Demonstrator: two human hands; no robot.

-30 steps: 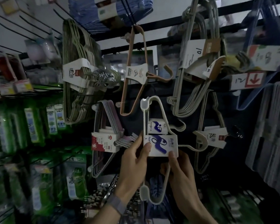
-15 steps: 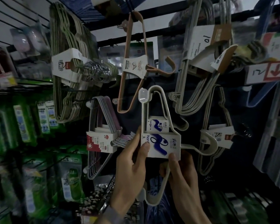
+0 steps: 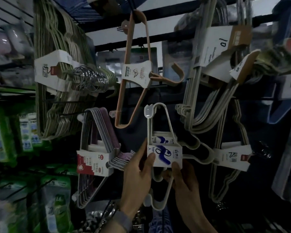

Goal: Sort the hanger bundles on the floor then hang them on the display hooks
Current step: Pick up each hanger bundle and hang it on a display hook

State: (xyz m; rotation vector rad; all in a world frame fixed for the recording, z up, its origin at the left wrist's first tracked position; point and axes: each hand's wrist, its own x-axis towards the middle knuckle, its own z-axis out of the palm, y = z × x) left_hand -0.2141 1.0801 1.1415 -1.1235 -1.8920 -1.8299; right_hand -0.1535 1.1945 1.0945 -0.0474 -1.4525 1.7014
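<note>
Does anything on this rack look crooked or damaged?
The cardboard sleeve on the upper-right grey hanger bundle looks bent, its flap gaping. The peach hanger hangs tilted. The held white hanger bundle looks fine.

I see the white hanger bundle (image 3: pixel 149 130) hanging upright, its top corner looped over a display hook (image 3: pixel 148 112) with a clear tip. A white cardboard sleeve (image 3: pixel 165 154) printed in blue wraps its middle. A peach bundle (image 3: pixel 135 71) hangs on the rack, up-left of it.

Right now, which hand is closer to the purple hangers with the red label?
Left. The left hand grips the white bundle just right of the purple hangers; the right hand is beyond it.
</note>
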